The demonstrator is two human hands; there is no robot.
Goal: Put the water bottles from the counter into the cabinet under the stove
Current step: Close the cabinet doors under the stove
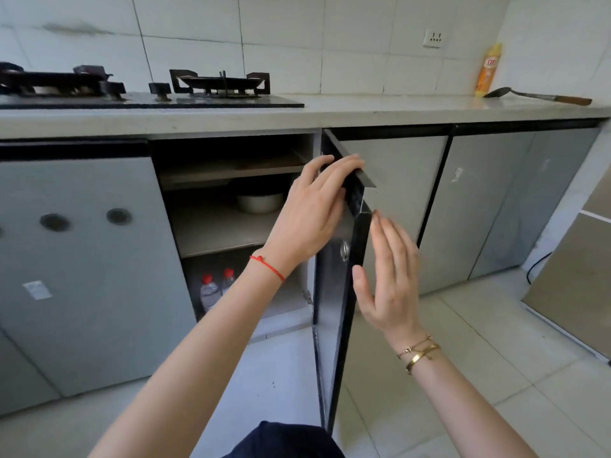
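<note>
Two clear water bottles with red caps (pixel 211 290) stand side by side on the bottom level of the open cabinet (pixel 231 226) under the gas stove (pixel 148 90). The cabinet door (pixel 344 292) swings out toward me, edge-on. My left hand (pixel 314 209) curls its fingers over the door's top corner. My right hand (pixel 390 272) is flat with fingers apart against the door's outer face, holding nothing.
A metal bowl (pixel 259 201) sits on the cabinet's middle shelf. On the counter (pixel 396 109) at the far right are a yellow spray bottle (pixel 487 71) and a spatula (pixel 535 95). Closed grey doors flank the opening. Tiles lean against the wall at right (pixel 575 285).
</note>
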